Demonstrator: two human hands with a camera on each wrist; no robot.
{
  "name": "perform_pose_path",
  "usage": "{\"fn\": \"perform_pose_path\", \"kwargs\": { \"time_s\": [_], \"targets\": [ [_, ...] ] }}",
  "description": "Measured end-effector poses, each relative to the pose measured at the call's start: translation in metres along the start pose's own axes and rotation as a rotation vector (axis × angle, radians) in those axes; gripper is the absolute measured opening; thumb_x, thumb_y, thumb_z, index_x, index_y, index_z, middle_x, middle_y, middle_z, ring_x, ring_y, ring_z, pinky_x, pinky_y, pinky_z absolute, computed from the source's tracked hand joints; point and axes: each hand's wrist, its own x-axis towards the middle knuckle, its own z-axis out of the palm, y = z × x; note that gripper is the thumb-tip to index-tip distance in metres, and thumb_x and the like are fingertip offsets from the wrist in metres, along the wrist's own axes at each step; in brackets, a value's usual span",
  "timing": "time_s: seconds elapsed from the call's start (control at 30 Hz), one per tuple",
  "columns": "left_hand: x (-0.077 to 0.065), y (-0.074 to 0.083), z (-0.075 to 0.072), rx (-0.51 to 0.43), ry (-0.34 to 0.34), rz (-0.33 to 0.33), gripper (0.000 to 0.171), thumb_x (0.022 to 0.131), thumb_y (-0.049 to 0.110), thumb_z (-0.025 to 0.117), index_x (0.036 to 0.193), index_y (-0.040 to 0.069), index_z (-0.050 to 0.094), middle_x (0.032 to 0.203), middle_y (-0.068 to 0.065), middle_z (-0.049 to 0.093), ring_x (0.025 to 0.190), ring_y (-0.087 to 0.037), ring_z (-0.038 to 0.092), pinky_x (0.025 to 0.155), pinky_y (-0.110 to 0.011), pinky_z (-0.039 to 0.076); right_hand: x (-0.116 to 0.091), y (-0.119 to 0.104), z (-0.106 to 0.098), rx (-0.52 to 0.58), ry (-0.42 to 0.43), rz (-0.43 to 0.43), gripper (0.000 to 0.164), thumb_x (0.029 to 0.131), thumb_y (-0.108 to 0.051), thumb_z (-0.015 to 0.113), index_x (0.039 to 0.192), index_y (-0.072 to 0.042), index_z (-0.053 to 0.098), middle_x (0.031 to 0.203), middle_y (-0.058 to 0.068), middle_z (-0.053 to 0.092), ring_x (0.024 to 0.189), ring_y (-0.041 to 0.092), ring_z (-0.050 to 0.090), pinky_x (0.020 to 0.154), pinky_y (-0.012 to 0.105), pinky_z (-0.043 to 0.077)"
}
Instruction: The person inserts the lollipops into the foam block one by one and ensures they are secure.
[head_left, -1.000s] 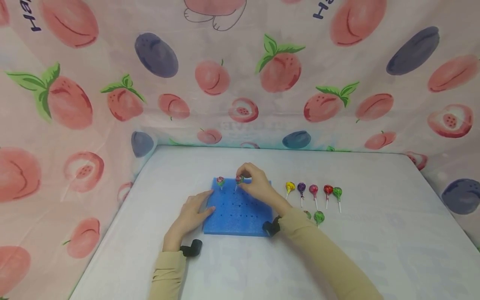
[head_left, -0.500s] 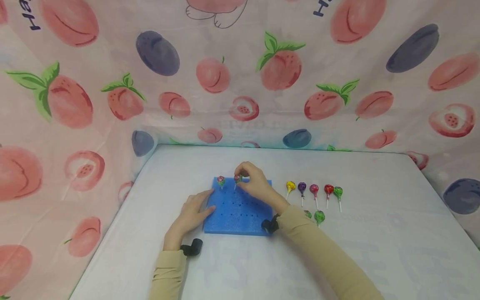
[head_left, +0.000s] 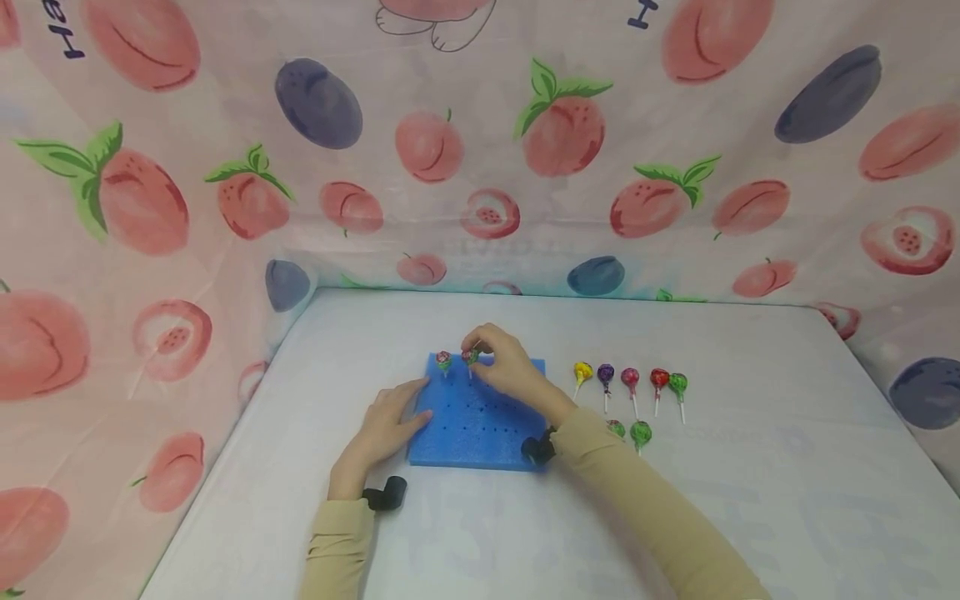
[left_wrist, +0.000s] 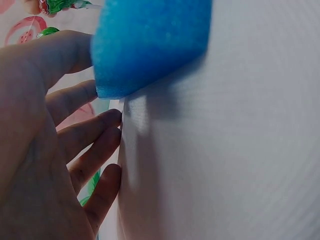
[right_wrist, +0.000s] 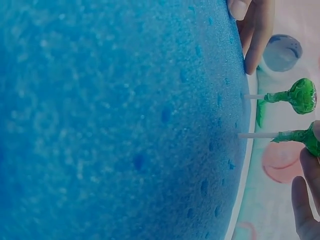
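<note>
My right hand [head_left: 506,362] pinches a red-and-green wrapped lollipop [head_left: 469,357] by its head, near the far edge of a blue foam board [head_left: 472,450] dotted with small holes. In the right wrist view this lollipop [right_wrist: 295,136] has its white stick down at the foam; whether the tip is inside a hole I cannot tell. Just left of it, a similar lollipop [head_left: 443,360] stands upright in the board. My left hand [head_left: 386,425] rests at the board's left edge, thumb and forefinger touching the foam [left_wrist: 150,45], the other fingers spread against the table.
Right of the board lie a yellow lollipop [head_left: 582,372], a purple one [head_left: 606,373], a pink one [head_left: 630,379], a red one [head_left: 659,379] and green ones [head_left: 678,383]. A nearer pair [head_left: 641,433] is partly behind the right sleeve. A fruit-print cloth [head_left: 487,167] hangs behind the white table [head_left: 675,517].
My right hand has shifted slightly left with the pinched lollipop, closer to the standing one. The left hand keeps its place on the board's edge.
</note>
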Motion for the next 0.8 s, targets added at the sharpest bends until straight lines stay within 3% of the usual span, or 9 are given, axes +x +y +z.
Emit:
{"fn": "perform_pose_path", "kwargs": {
  "time_s": [0.63,0.8],
  "targets": [
    [0.0004,0.0013,-0.0024,0.002,-0.005,-0.003,0.058,0.096,0.033,0.056,0.149,0.021,0.035,0.154,-0.007,0.039,0.140,-0.034,0.032,0.113,-0.059,0.029,-0.0035,0.0057,0.0031,0.009,-0.015,0.005,0.027,0.084,0.003,0.067,0.108,-0.009,0.060,0.107,0.008,0.063,0.103,0.025,0.064,0.094,0.043,0.053],
    [0.0002,0.0017,-0.0030,0.002,-0.006,-0.002,0.058,0.097,0.034,0.055,0.149,0.021,0.035,0.154,-0.007,0.039,0.140,-0.034,0.032,0.113,-0.059,0.029,-0.0048,0.0051,0.0012,0.000,-0.026,0.042,0.028,0.085,0.001,0.066,0.111,-0.009,0.060,0.109,0.007,0.064,0.104,0.024,0.064,0.094,0.042,0.053]
  ]
}}
